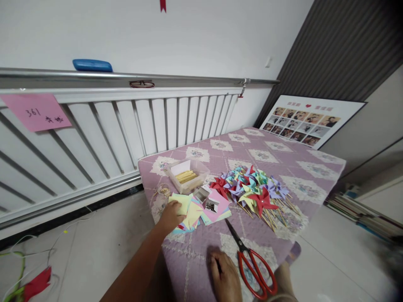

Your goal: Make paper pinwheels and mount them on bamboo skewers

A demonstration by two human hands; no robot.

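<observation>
My left hand [171,217] reaches to the near left of the table, its fingers bent onto a yellow paper square [180,201]. Under and beside it lie more coloured squares [193,216] in yellow, pink and blue. My right hand [226,274] rests at the table's near edge with its fingers curled in and nothing visible in them. Just right of it lie scissors [248,253] with red handles and dark blades. A small open box [211,205] of metal pins sits on pink paper [222,205]. Finished paper pinwheels [252,188] on sticks are heaped to the right.
A clear plastic box [189,184] holds wooden sticks [185,176]. Left of it is a small round container [163,191]. The flowered tablecloth [234,147] runs back to a photo board [310,117]. A white radiator [151,121] stands behind, with a blue case [92,65] above.
</observation>
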